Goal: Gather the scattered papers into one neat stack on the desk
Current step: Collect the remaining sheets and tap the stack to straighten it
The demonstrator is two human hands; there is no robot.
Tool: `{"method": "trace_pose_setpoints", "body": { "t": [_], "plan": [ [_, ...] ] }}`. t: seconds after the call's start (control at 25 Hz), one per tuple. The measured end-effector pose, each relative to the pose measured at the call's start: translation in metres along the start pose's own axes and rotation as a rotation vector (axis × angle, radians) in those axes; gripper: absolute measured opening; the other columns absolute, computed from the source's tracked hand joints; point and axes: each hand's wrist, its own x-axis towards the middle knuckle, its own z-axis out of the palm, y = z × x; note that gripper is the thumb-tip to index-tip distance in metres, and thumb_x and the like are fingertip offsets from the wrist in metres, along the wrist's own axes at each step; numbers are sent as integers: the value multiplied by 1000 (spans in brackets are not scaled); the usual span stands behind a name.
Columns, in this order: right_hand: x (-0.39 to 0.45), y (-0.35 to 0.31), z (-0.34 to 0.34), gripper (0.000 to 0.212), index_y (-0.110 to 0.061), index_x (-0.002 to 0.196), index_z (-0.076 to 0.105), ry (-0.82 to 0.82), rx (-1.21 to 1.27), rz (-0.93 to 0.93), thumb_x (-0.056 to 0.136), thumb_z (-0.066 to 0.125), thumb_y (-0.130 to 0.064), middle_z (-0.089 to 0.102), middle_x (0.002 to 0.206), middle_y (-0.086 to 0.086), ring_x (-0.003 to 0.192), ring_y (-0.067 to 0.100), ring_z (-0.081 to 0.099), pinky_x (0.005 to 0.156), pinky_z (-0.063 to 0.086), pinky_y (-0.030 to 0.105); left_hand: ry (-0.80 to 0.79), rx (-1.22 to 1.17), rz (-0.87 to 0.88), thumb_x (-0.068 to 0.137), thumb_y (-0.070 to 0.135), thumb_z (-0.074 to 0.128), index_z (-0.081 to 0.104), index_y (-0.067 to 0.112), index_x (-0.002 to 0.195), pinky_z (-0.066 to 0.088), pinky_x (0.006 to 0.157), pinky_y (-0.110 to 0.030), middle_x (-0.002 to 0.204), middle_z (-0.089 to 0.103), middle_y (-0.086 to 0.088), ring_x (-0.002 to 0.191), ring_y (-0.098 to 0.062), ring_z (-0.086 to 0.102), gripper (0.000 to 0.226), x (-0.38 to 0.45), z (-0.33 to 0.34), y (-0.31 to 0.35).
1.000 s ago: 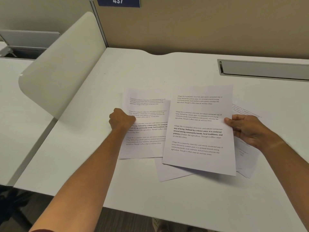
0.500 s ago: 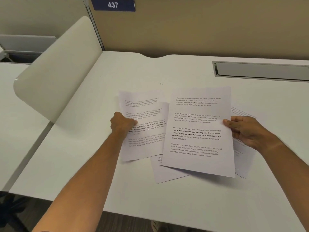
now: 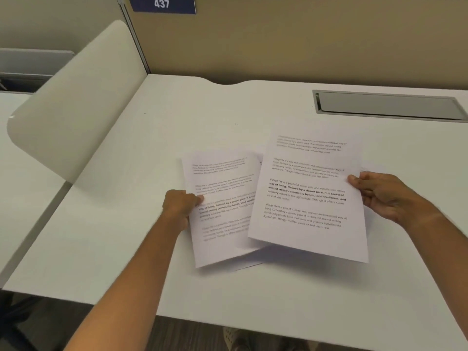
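Printed white papers lie in the middle of the white desk (image 3: 152, 249). My left hand (image 3: 181, 205) pinches the left edge of the left sheets (image 3: 222, 211), which tilt to the right and slide under the right ones. My right hand (image 3: 379, 196) grips the right edge of the right sheets (image 3: 309, 198), lifted slightly off the desk and overlapping the left ones. One more sheet edge (image 3: 248, 264) peeks out below the left sheets. How many sheets each hand holds is hidden.
A cream curved divider panel (image 3: 76, 107) rises at the desk's left side. A grey cable tray slot (image 3: 390, 106) is set in the desk at the back right. A beige partition wall with a "437" sign (image 3: 162, 3) stands behind.
The sheets that stuck out under my right hand are now gathered beneath the right sheets. My left hand has lifted and swung its sheets to the right, closer to the right ones.
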Motion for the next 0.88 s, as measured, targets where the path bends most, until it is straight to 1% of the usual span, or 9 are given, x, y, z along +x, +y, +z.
{"method": "trace_pose_setpoints", "body": {
  "t": [0.08, 0.16, 0.24, 0.32, 0.44, 0.52, 0.6, 0.76, 0.88],
  "plan": [
    [3, 9, 4, 12, -2, 96, 67, -38, -72, 40, 84, 69, -3, 73, 98, 12, 77, 18, 71, 75, 61, 31, 86, 144, 78, 75, 4, 78, 59, 6, 70, 55, 64, -31, 84, 68, -10, 73, -28, 67, 20, -16, 14, -15],
    [5, 17, 10, 14, 1, 98, 68, -89, -138, 62, 85, 69, -3, 75, 96, 12, 77, 19, 72, 75, 61, 33, 168, 316, 167, 71, 11, 76, 58, 8, 70, 53, 65, -30, 84, 68, -8, 79, -29, 68, 19, -28, 27, -21],
    [9, 21, 18, 15, 2, 100, 69, -130, -173, 70, 86, 69, -3, 76, 93, 12, 78, 22, 73, 74, 61, 35, 220, 432, 191, 69, 16, 74, 62, 6, 84, 56, 76, -34, 97, 69, -11, 93, -31, 67, 22, -36, 39, -20],
    [12, 22, 21, 15, 2, 100, 69, -158, -190, 57, 85, 70, -3, 76, 93, 13, 79, 23, 72, 74, 61, 37, 261, 516, 195, 68, 25, 77, 60, 3, 102, 54, 87, -37, 114, 64, -15, 108, -33, 61, 44, -44, 54, -17],
    [17, 20, 14, 5, -1, 91, 69, -168, -173, 38, 86, 69, -1, 76, 89, 12, 71, 19, 73, 65, 63, 33, 300, 596, 160, 66, 37, 87, 48, 3, 123, 47, 90, -39, 128, 53, -19, 123, -36, 50, 76, -57, 74, -11],
    [19, 15, 3, 4, -1, 91, 69, -183, -166, 35, 87, 67, -1, 77, 83, 10, 67, 17, 74, 57, 61, 29, 312, 621, 135, 65, 36, 89, 42, 3, 130, 46, 91, -39, 133, 50, -19, 125, -36, 49, 86, -67, 87, -8],
    [21, 10, -10, 8, 2, 95, 69, -184, -178, 30, 87, 68, -1, 76, 82, 11, 66, 17, 73, 58, 62, 30, 318, 607, 119, 64, 31, 89, 41, 2, 129, 47, 93, -38, 132, 52, -18, 124, -35, 51, 86, -72, 98, -5],
    [28, 5, -26, 28, 13, 108, 63, -176, -196, 27, 86, 70, -3, 72, 93, 19, 83, 31, 67, 84, 54, 46, 318, 549, 88, 63, 25, 92, 43, 0, 126, 48, 94, -37, 129, 58, -17, 123, -33, 56, 83, -75, 105, 0],
    [30, 3, -28, 31, 13, 111, 62, -199, -172, 27, 86, 70, -3, 71, 96, 19, 83, 29, 67, 78, 57, 41, 331, 503, 70, 62, 24, 92, 51, 0, 122, 51, 94, -39, 126, 61, -18, 119, -35, 59, 76, -72, 100, -2]
  ]
}}
